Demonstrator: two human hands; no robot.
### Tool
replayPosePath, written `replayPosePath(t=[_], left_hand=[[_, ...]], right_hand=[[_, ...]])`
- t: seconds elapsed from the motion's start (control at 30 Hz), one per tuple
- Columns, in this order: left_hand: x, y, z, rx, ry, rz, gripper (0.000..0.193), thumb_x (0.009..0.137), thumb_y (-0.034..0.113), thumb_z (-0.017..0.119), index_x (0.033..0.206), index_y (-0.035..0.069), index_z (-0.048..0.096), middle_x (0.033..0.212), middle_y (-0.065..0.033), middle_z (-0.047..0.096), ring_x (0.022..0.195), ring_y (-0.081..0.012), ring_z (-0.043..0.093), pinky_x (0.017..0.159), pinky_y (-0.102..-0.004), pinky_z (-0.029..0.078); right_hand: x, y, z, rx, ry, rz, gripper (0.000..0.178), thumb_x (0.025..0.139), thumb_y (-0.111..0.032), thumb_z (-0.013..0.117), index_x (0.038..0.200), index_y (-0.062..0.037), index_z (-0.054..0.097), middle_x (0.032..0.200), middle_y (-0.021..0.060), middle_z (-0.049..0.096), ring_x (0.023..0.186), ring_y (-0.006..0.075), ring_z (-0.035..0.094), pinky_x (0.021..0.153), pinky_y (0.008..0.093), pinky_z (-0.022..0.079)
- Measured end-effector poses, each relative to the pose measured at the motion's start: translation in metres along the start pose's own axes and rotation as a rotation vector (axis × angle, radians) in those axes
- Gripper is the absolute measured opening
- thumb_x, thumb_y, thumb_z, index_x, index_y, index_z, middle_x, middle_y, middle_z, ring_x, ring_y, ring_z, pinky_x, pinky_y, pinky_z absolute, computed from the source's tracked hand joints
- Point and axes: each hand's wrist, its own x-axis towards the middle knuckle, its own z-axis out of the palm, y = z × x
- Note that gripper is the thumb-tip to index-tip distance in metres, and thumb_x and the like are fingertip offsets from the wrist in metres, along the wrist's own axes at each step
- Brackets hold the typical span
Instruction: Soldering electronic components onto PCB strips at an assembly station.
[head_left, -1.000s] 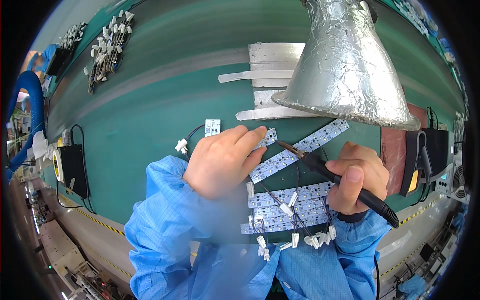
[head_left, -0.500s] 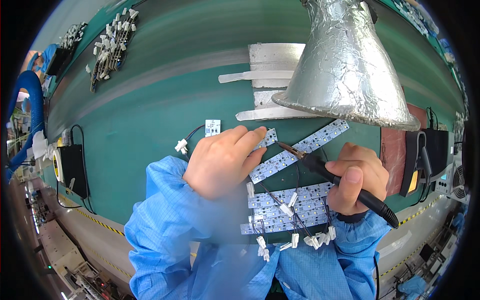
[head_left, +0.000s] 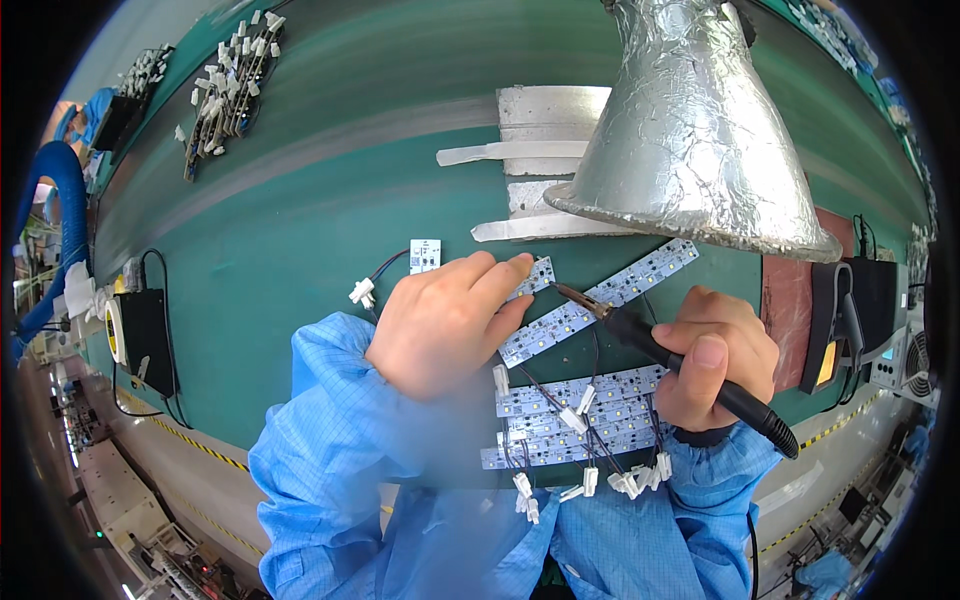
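Note:
My right hand (head_left: 715,360) is wrapped round the black handle of a soldering iron (head_left: 650,335). The iron's tip touches or nearly touches the right end of a white LED strip board (head_left: 541,276). Over that board lies my left hand (head_left: 445,325), its fingers closed on it and hiding most of its length. A small white board end (head_left: 426,255) shows beyond the hand, with wires leading to a white connector (head_left: 362,292). Another LED strip (head_left: 640,280) lies slantwise beneath the iron. Nearer me, several LED strips (head_left: 580,405) with wires and white connectors lie side by side.
A foil-covered hood (head_left: 700,150) stands at the upper right, beside metal plates (head_left: 550,115) with white strips across them. On the right sits an iron stand (head_left: 835,330); on the left, a black box (head_left: 145,345). A bundle of wired boards (head_left: 232,85) lies at the far left.
The bundle of wired boards at the far left has shifted slightly to the right and away. Both my hands and the soldering iron stay almost still.

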Motion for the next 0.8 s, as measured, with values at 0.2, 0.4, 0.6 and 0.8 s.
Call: replayPosePath(t=[0.2, 0.4, 0.6, 0.8], left_hand=[[0.001, -0.001, 0.002, -0.002, 0.014, 0.015, 0.032, 0.080, 0.011, 0.078, 0.109, 0.003, 0.069, 0.080, -0.0097, 0.063, 0.066, -0.0287, 0.064, 0.058, -0.0373, 0.051], [-0.003, -0.001, -0.005, 0.110, -0.030, 0.038, 0.029, 0.085, 0.019, 0.074, 0.110, 0.006, 0.066, 0.083, -0.0080, 0.062, 0.075, -0.0246, 0.065, 0.064, -0.0365, 0.053], [-0.007, -0.003, -0.045, 0.256, 0.098, 0.006, 0.029, 0.083, 0.019, 0.074, 0.108, 0.006, 0.067, 0.085, -0.0074, 0.062, 0.080, -0.0268, 0.062, 0.067, -0.0372, 0.051], [-0.022, -0.015, -0.063, 0.210, -0.073, -0.296, 0.044, 0.080, 0.020, 0.076, 0.119, 0.004, 0.062, 0.096, -0.0120, 0.060, 0.090, -0.0314, 0.059, 0.078, -0.0410, 0.049]], right_hand=[[0.000, -0.001, -0.001, -0.003, -0.014, 0.026, 0.027, 0.091, -0.012, 0.060, 0.068, 0.0011, 0.062, 0.055, 0.0070, 0.052, 0.042, 0.0199, 0.048, 0.041, 0.0332, 0.037], [-0.004, -0.003, -0.012, 0.053, 0.100, 0.111, 0.041, 0.102, -0.022, 0.039, 0.071, 0.0028, 0.053, 0.058, 0.0112, 0.044, 0.049, 0.0155, 0.035, 0.048, 0.0324, 0.024], [-0.007, 0.000, -0.026, 0.039, 0.183, 0.181, 0.043, 0.100, -0.022, 0.038, 0.068, 0.0029, 0.052, 0.060, 0.0119, 0.047, 0.053, 0.0171, 0.036, 0.054, 0.0342, 0.030], [-0.007, -0.004, -0.023, 0.022, 0.167, 0.195, 0.042, 0.099, -0.023, 0.040, 0.068, 0.0031, 0.052, 0.061, 0.0133, 0.049, 0.053, 0.0177, 0.038, 0.054, 0.0338, 0.031]])
